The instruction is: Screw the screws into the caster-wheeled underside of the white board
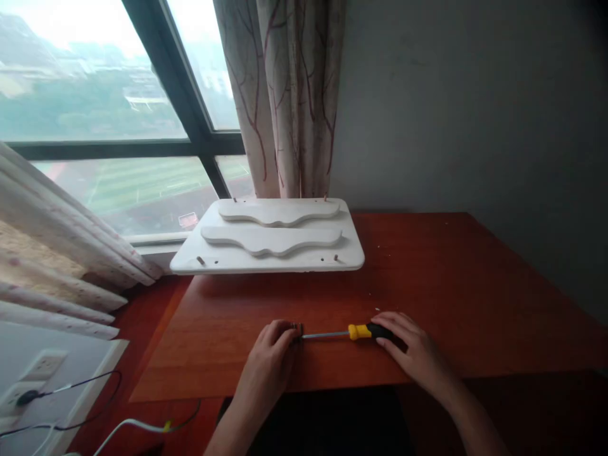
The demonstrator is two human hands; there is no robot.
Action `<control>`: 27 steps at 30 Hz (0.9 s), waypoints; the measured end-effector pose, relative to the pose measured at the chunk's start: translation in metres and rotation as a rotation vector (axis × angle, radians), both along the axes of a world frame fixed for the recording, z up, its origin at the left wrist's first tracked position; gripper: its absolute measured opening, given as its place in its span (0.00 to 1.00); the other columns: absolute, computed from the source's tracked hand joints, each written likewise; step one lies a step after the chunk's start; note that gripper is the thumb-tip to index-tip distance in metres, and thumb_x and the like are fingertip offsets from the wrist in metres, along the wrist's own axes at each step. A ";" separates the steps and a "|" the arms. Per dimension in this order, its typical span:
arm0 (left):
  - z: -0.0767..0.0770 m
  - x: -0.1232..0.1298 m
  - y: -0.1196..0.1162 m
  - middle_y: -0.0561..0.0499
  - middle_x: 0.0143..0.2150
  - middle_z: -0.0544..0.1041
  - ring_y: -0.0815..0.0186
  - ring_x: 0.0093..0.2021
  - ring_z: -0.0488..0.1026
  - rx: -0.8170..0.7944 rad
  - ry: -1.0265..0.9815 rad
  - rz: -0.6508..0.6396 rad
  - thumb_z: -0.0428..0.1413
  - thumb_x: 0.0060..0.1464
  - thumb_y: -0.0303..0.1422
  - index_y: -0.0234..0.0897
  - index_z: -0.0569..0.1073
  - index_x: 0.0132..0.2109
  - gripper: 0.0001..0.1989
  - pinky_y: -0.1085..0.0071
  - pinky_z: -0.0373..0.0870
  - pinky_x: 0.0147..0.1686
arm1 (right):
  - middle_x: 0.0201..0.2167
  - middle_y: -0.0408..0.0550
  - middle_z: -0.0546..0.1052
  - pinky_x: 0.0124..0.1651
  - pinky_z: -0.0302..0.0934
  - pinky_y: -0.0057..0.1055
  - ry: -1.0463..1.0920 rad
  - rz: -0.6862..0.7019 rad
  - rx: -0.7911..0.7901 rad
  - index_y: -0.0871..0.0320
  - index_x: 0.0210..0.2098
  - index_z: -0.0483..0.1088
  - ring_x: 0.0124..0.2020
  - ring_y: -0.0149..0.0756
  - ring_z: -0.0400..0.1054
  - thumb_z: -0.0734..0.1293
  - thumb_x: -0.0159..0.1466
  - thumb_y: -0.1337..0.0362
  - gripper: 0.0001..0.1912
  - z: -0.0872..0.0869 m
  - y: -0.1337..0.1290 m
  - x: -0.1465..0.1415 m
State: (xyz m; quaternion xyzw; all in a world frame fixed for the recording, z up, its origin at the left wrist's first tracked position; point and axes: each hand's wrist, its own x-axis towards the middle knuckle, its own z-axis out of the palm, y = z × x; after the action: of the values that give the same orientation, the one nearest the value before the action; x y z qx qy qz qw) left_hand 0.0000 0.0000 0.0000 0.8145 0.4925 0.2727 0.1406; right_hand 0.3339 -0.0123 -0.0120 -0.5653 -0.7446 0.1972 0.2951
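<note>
My right hand [403, 342] grips the black end of a screwdriver [360, 332] with a yellow and black handle. Its metal shaft points left across the table, low over the wood. At the shaft's tip, my left hand [273, 351] has its fingers closed around some small dark metal pieces [299, 328], perhaps screws; their exact kind is too small to tell. Beyond both hands lies a white board [190, 256] with rounded corners. Two white wavy-edged pieces, a rear one [280, 211] and a front one [273, 239], rest on it, and short wooden pegs stand near its corners.
The reddish-brown wooden table [446, 285] carries a few small white specks. A window [95, 95] and patterned curtains [294, 95] are at the back left. Wall sockets [42, 367] with a plug and cables are at the lower left. A grey wall [465, 114] rises behind.
</note>
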 end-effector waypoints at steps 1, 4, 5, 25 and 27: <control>0.000 0.000 0.000 0.44 0.48 0.74 0.59 0.48 0.74 -0.004 0.001 -0.002 0.50 0.66 0.28 0.41 0.73 0.49 0.09 0.62 0.76 0.47 | 0.51 0.49 0.78 0.59 0.67 0.44 -0.003 -0.005 0.004 0.48 0.51 0.76 0.54 0.43 0.72 0.66 0.67 0.64 0.15 0.000 0.000 -0.001; 0.001 0.001 0.000 0.44 0.48 0.74 0.59 0.47 0.74 -0.007 0.001 -0.001 0.50 0.65 0.27 0.41 0.73 0.48 0.09 0.62 0.76 0.47 | 0.51 0.50 0.78 0.59 0.67 0.44 -0.015 -0.017 0.014 0.49 0.51 0.76 0.54 0.43 0.72 0.65 0.66 0.65 0.15 0.000 0.000 -0.002; 0.001 0.001 0.000 0.45 0.48 0.74 0.59 0.47 0.74 -0.006 0.000 -0.001 0.51 0.65 0.27 0.41 0.73 0.47 0.09 0.62 0.76 0.47 | 0.51 0.50 0.78 0.59 0.67 0.45 -0.020 -0.016 0.018 0.49 0.51 0.75 0.54 0.43 0.72 0.65 0.66 0.65 0.15 0.000 0.000 -0.003; 0.002 -0.008 0.000 0.44 0.48 0.75 0.59 0.46 0.76 0.015 -0.011 0.050 0.52 0.64 0.29 0.40 0.74 0.49 0.09 0.63 0.76 0.46 | 0.58 0.51 0.75 0.63 0.64 0.48 -0.112 0.027 -0.036 0.51 0.57 0.71 0.60 0.44 0.68 0.64 0.66 0.65 0.20 0.007 0.001 -0.001; 0.004 -0.011 0.002 0.43 0.47 0.75 0.59 0.46 0.76 0.027 -0.016 0.060 0.51 0.64 0.30 0.40 0.75 0.49 0.09 0.63 0.76 0.45 | 0.58 0.50 0.75 0.63 0.65 0.47 -0.116 0.029 -0.032 0.50 0.57 0.72 0.59 0.44 0.69 0.64 0.66 0.66 0.20 0.006 0.001 -0.002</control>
State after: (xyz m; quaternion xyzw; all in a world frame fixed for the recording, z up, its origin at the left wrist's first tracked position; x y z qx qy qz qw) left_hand -0.0107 0.0016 0.0038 0.7991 0.5118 0.2898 0.1250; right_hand 0.3323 -0.0114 -0.0057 -0.5697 -0.7653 0.1801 0.2394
